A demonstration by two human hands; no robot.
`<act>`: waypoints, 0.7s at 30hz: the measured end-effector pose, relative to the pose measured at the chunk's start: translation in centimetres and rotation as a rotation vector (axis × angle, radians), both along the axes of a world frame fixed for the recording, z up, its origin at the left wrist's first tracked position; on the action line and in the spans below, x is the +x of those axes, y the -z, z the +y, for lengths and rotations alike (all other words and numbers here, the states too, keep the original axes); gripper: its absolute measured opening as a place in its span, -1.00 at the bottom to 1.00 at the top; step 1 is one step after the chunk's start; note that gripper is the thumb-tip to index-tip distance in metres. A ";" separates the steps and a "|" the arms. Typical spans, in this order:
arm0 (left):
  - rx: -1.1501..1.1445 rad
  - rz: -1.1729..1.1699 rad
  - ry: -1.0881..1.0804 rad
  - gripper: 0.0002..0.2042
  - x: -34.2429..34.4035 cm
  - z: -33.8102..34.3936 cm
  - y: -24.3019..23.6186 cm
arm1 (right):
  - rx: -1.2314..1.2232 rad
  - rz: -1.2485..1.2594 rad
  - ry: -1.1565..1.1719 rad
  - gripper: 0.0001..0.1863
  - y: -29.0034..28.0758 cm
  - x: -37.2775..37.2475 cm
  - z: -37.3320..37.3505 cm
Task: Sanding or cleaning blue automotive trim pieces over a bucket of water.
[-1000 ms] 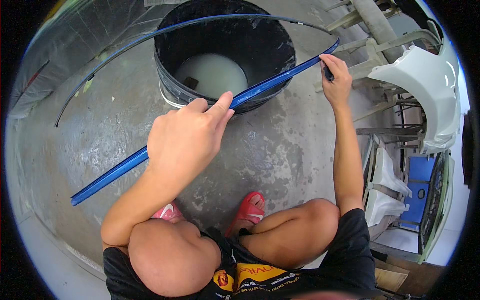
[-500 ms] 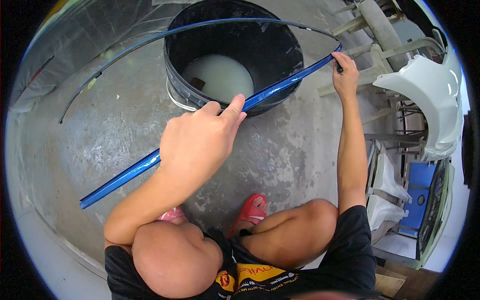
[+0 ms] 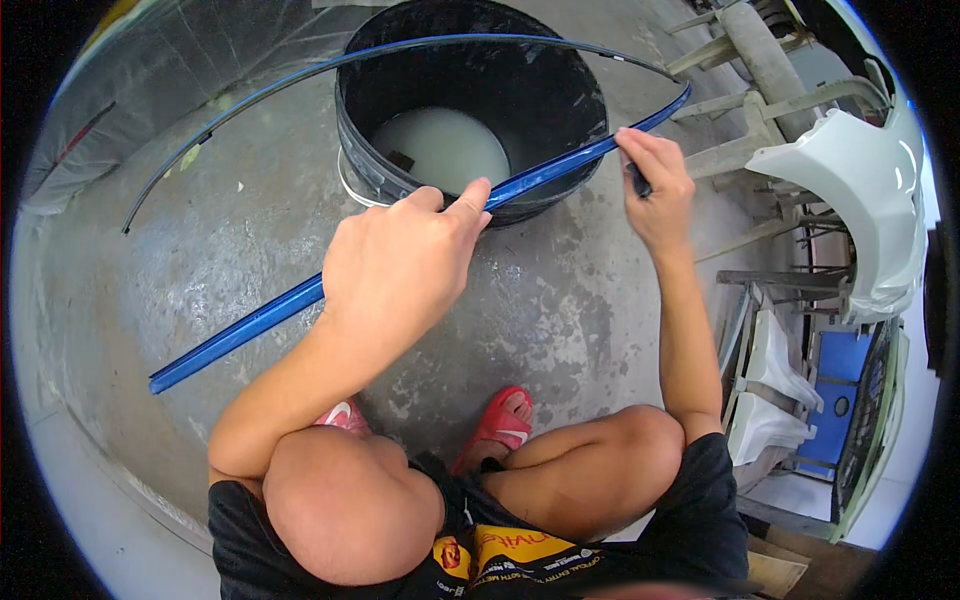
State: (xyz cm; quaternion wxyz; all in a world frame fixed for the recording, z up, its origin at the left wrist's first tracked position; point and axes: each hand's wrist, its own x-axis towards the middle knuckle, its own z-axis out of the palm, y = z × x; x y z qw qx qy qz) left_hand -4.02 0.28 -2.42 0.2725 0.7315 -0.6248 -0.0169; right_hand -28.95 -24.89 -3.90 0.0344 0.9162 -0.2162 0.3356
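Note:
A long glossy blue trim strip [image 3: 255,320] slants from lower left to upper right before me. At its right end it joins a thinner dark-and-blue strip [image 3: 290,75], which arches back to the left over the bucket. My left hand [image 3: 400,255] is closed around the middle of the blue strip, index finger laid along it. My right hand [image 3: 660,185] has its fingertips on the strip nearer the right end. Tucked in that hand is a small black piece [image 3: 638,181], mostly hidden; its kind is unclear.
Under the strips stands a black bucket [image 3: 355,130] of cloudy water, a small dark block [image 3: 400,161] in it. Worn stands [image 3: 755,120] and a white car fender [image 3: 850,185] are at the right. Plastic sheeting [image 3: 200,75] hangs at the far left. Wet concrete floor [image 3: 560,300] lies below.
My right hand has slid left and slightly down along the blue strip, away from its right end. The strip's near left end has risen slightly. My left hand keeps its hold.

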 end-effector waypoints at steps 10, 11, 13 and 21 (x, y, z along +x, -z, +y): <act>0.005 -0.022 -0.025 -0.69 0.1 0.4 -0.1 | 0.058 0.055 -0.170 -0.49 -1.5 2.4 4.6; 0.011 -0.030 -0.032 -0.68 0.3 0.7 -0.1 | 0.046 0.024 -0.161 -0.49 -1.4 2.1 4.1; -0.017 -0.056 -0.028 -0.70 0.7 1.1 -0.1 | 0.028 0.022 -0.110 -0.52 -1.1 1.5 3.3; -0.195 -0.209 0.017 -0.83 -0.1 -1.0 -0.1 | 0.020 -0.014 -0.032 -0.69 -0.4 1.1 1.9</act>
